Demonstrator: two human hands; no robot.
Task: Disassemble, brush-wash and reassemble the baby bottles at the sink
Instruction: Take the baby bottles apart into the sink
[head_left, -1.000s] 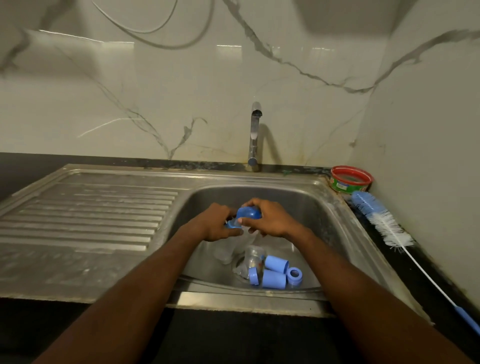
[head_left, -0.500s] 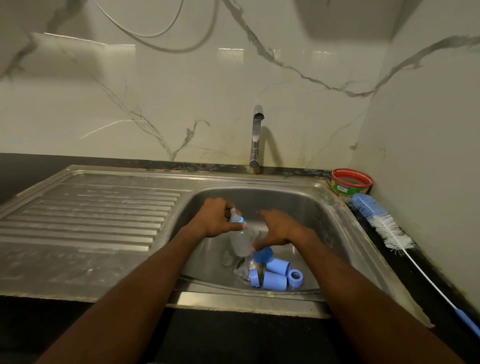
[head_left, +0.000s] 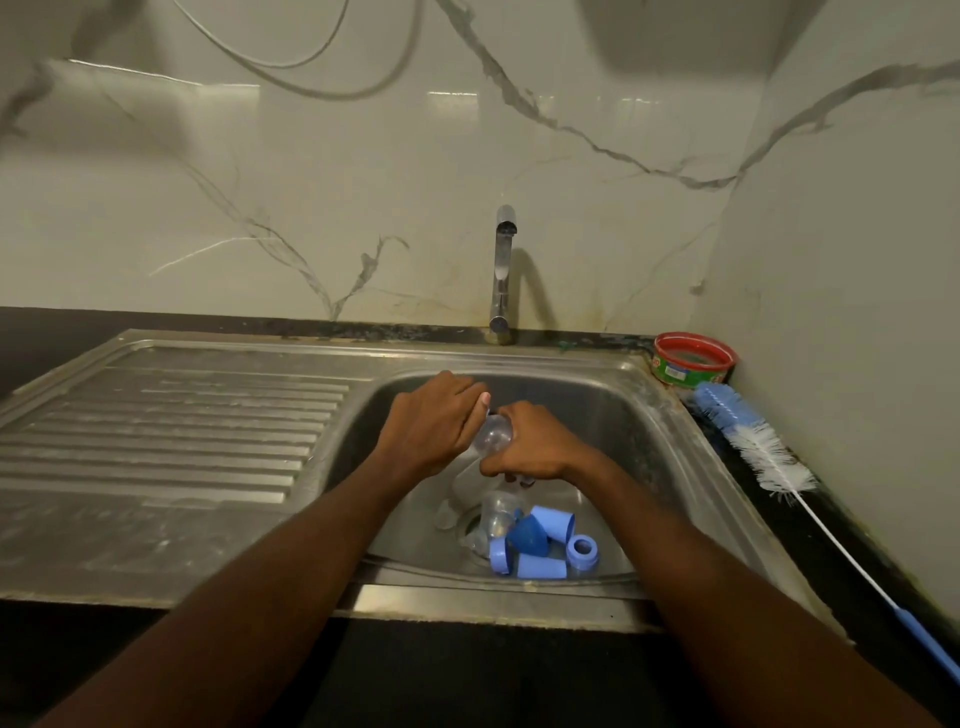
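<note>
Both hands are over the steel sink basin (head_left: 613, 415), holding one clear baby bottle (head_left: 492, 435) between them. My left hand (head_left: 431, 423) grips the bottle's upper end, where a bit of blue ring shows. My right hand (head_left: 535, 447) curls round the lower part of the bottle. On the basin floor near the drain lie several loose parts: light blue caps (head_left: 553, 522), a dark blue cap (head_left: 527, 535), a blue screw ring (head_left: 583, 551) and clear bottle pieces (head_left: 496, 512).
A tap (head_left: 503, 270) stands behind the basin. The ribbed drainboard (head_left: 171, 431) lies to the left. A red-rimmed green tub (head_left: 693, 360) sits in the right corner, with a long blue-and-white bottle brush (head_left: 763, 457) lying along the dark counter by the right wall.
The dark blue cap has come off the bottle and now lies among the parts near the drain. My right hand has come back up and taken hold of the bottle again.
</note>
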